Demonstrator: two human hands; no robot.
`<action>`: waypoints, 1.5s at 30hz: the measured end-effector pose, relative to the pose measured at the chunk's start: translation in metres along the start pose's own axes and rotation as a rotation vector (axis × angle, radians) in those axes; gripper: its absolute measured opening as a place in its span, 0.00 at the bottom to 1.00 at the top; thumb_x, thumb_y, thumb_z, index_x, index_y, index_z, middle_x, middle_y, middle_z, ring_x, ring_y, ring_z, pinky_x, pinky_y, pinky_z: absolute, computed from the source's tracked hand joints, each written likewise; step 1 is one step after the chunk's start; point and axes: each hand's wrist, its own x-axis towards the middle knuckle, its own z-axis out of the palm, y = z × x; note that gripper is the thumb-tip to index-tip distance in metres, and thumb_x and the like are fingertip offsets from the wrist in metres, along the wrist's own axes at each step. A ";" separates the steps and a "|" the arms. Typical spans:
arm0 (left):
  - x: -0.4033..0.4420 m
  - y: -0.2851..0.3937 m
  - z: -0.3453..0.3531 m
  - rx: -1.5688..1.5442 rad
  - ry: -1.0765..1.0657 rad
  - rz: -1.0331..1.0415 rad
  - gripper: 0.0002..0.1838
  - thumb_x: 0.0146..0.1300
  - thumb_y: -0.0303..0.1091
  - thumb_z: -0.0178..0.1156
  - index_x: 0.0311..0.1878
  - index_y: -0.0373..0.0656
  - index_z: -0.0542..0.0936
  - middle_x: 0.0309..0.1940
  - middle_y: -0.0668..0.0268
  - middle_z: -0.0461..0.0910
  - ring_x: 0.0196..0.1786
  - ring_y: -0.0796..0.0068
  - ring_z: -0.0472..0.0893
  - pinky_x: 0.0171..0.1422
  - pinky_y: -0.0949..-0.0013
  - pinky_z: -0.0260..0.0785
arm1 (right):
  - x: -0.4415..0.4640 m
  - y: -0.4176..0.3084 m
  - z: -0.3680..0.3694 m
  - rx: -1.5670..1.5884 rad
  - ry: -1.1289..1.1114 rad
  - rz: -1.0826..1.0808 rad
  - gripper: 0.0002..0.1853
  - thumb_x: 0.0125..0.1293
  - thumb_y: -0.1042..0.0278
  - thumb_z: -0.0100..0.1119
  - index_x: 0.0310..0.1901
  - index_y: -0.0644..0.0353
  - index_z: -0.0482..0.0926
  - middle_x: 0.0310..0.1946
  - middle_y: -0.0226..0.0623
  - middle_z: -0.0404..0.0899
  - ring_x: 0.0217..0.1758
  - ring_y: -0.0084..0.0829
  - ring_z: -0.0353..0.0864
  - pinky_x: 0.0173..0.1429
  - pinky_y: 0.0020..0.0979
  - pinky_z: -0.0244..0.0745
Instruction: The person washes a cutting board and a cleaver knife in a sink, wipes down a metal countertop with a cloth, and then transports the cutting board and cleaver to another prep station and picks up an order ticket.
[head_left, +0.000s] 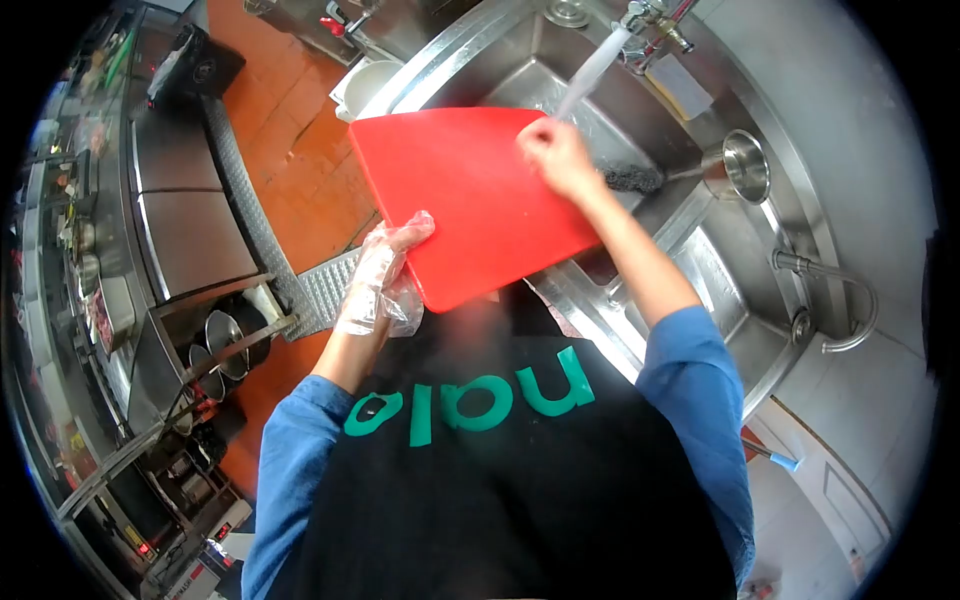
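Observation:
A red cutting board [470,205] is held tilted in front of my body, over the near edge of the sink. My left hand [385,262], in a loose clear plastic glove, grips its lower left edge, with the thumb lying on the face. At the board's upper right, my bare right hand [560,155] is closed with its fingers curled. Whatever it holds, if anything, is hidden. Just beyond it, a whitish stream [592,72] comes down from the faucet [640,18] into the sink basin [535,80].
A dark scrubbing pad [635,178] lies in the basin, partly behind my right forearm. A metal pot [745,168] stands on the sink's rim. A second basin [705,270] has a curved spout [862,300]. Steel counters [190,235] line the left, across the orange tiled floor [310,185].

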 end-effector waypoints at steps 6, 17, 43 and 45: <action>0.016 -0.018 -0.009 0.000 0.012 -0.006 0.20 0.53 0.21 0.60 0.50 0.35 0.71 0.42 0.62 0.77 0.45 0.68 0.79 0.55 0.63 0.74 | 0.029 -0.003 -0.022 0.844 0.139 0.209 0.11 0.64 0.67 0.55 0.41 0.66 0.77 0.39 0.45 0.80 0.41 0.37 0.82 0.44 0.39 0.81; 0.019 -0.023 0.009 0.024 0.055 0.006 0.21 0.53 0.19 0.58 0.52 0.36 0.70 0.42 0.64 0.75 0.47 0.68 0.77 0.57 0.65 0.71 | 0.042 0.027 0.059 -0.523 -0.003 -0.181 0.22 0.67 0.51 0.44 0.58 0.52 0.72 0.57 0.39 0.73 0.61 0.39 0.70 0.64 0.40 0.65; 0.015 -0.009 0.031 -0.102 0.072 -0.089 0.17 0.53 0.19 0.59 0.48 0.42 0.75 0.40 0.69 0.77 0.43 0.77 0.77 0.49 0.73 0.69 | 0.091 0.034 0.032 0.932 0.117 0.389 0.10 0.61 0.61 0.61 0.36 0.59 0.78 0.27 0.31 0.81 0.30 0.25 0.80 0.33 0.30 0.77; 0.026 -0.017 0.016 0.061 0.097 -0.089 0.27 0.51 0.22 0.62 0.56 0.40 0.68 0.46 0.63 0.74 0.50 0.71 0.74 0.57 0.67 0.68 | 0.068 0.046 0.000 1.210 0.163 0.382 0.12 0.65 0.61 0.57 0.39 0.63 0.78 0.31 0.36 0.81 0.34 0.28 0.82 0.38 0.29 0.79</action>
